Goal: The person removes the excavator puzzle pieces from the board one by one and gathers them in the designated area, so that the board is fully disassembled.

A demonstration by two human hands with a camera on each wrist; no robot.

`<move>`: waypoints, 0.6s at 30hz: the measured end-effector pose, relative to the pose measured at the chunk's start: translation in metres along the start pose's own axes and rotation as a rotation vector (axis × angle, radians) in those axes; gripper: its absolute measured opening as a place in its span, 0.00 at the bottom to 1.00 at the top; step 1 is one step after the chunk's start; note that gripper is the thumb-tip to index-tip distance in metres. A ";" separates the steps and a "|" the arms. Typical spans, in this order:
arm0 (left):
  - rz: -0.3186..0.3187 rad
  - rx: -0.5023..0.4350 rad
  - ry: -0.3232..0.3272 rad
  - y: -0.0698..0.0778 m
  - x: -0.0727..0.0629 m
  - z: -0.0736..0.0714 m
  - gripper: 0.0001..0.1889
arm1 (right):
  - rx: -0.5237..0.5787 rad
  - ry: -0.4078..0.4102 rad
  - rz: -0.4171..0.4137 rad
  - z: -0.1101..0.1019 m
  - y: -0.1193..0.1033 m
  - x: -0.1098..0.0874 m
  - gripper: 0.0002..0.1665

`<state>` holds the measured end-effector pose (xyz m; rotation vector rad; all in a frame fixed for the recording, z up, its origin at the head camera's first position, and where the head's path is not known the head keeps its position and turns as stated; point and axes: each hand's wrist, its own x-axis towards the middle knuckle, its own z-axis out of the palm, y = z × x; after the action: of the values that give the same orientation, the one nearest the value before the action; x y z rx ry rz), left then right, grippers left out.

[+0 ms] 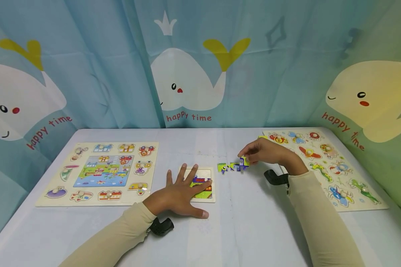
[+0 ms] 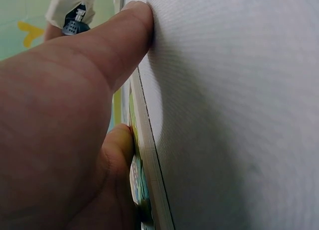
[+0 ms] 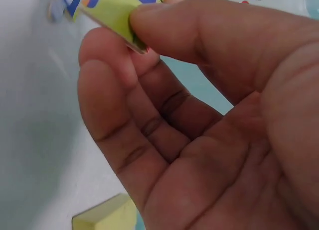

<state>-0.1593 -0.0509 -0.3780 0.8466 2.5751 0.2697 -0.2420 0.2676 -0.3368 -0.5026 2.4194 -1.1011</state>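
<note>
My left hand (image 1: 180,191) lies spread over a small square jigsaw board (image 1: 203,200), its fingers straight across the frame. Part of a colourful picture shows between the fingers; the rest is hidden under the hand. In the left wrist view the thumb (image 2: 124,36) rests on the white tabletop beside the board's edge. To the right of the board, my right hand (image 1: 269,152) pinches a green and purple jigsaw piece (image 3: 112,13) between thumb and fingers. Other loose jigsaw pieces (image 1: 222,167) lie just left of the held one.
A large peg puzzle board (image 1: 155,159) with vehicle pictures lies at the left. Another peg puzzle board (image 1: 357,193) with insect pictures lies at the right, partly behind the right arm. A pale yellow block (image 3: 104,215) shows low in the right wrist view. A whale-printed curtain (image 1: 194,29) encloses the table.
</note>
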 end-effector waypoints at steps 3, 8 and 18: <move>0.000 -0.005 -0.001 0.000 0.000 0.000 0.49 | 0.008 -0.007 0.018 -0.003 0.006 -0.001 0.14; 0.003 -0.003 0.002 0.000 0.000 0.000 0.49 | 0.021 -0.044 0.049 -0.006 0.013 -0.002 0.14; 0.009 -0.003 0.004 0.000 0.000 0.001 0.48 | -0.016 -0.068 0.044 -0.002 0.019 0.000 0.14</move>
<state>-0.1591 -0.0510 -0.3786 0.8572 2.5743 0.2785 -0.2456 0.2809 -0.3499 -0.4812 2.3711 -1.0302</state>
